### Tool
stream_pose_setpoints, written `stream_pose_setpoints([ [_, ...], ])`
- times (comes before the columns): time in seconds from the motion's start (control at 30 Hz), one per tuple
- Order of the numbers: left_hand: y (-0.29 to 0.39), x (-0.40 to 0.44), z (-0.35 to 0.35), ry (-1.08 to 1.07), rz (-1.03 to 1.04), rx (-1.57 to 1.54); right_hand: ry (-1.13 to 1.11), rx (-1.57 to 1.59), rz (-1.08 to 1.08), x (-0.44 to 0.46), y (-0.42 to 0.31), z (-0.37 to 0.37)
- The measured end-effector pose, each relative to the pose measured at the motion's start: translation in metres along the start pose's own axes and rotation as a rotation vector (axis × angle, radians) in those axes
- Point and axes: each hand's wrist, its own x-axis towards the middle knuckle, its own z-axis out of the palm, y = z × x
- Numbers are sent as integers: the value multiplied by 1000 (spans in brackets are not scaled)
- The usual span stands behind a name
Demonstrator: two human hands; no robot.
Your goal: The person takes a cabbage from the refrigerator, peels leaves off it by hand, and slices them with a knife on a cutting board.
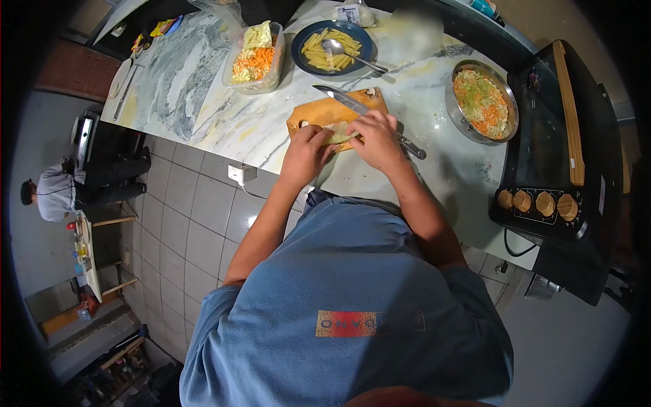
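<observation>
A pale green, leafy-looking roll (337, 133), perhaps cabbage, lies on the wooden cutting board (310, 112) near its front edge. My left hand (307, 153) has its fingers closed on the roll's left end. From the other side, my right hand (377, 141) pinches the right end, thumb toward the middle. A knife (346, 100) rests slantwise across the board, partly hidden under my right hand, its dark handle sticking out at the lower right. A small whitish scrap sits by the board's left edge.
Behind the board are a plastic tub (260, 86) of shredded carrot and a dark blue plate (298, 49) of pale yellow strips with a spoon (366, 63). To the right, a metal bowl (464, 125) of shredded vegetables stands beside a black oven (542, 122). Another person (61, 190) is at far left.
</observation>
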Motion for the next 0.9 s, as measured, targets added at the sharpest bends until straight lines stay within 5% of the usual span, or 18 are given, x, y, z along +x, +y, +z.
stream_pose_setpoints([
  [0.9, -1, -14, 10, -13, -12, -17, -192, 28, -26, -10, 1, 0],
])
